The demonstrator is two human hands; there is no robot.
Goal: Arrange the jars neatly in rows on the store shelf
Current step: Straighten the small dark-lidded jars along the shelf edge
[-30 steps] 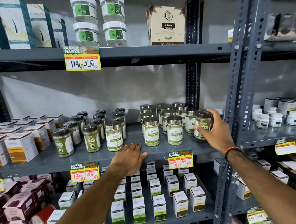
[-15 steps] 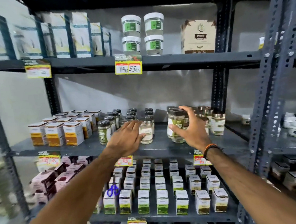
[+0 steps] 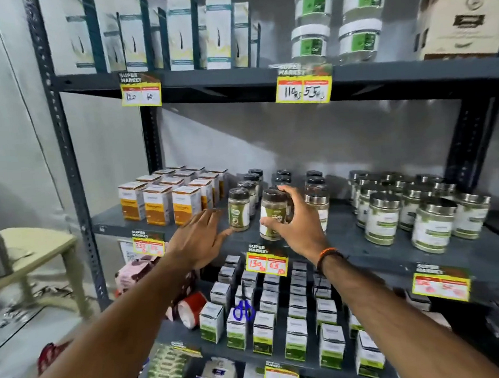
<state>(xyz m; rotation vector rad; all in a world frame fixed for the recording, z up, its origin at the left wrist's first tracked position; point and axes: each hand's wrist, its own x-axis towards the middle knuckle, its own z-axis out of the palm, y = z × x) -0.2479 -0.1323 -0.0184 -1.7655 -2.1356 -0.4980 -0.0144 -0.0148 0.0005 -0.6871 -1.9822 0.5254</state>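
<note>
My right hand (image 3: 299, 223) is shut on a dark-lidded jar of green powder (image 3: 272, 213), held upright just above the front of the middle shelf (image 3: 349, 241). My left hand (image 3: 200, 236) is open, with its fingertips touching the base of a second dark-lidded jar (image 3: 238, 209) standing at the shelf's front. Behind these, several more dark-lidded jars (image 3: 283, 177) stand in rows running back. To the right is a cluster of larger silver-lidded jars (image 3: 406, 207) of green powder.
Orange-and-white boxes (image 3: 166, 200) fill the left of the middle shelf. The upper shelf holds tall cartons (image 3: 172, 32), white tubs (image 3: 334, 20) and a brown box (image 3: 463, 17). Small green-white boxes (image 3: 280, 313) line the lower shelf. A stool (image 3: 37, 256) stands left.
My right hand left the silver-lidded jars on the right and carried a jar to the left. My left hand lifted off the shelf edge and reached to the dark-lidded jars. The view swung left.
</note>
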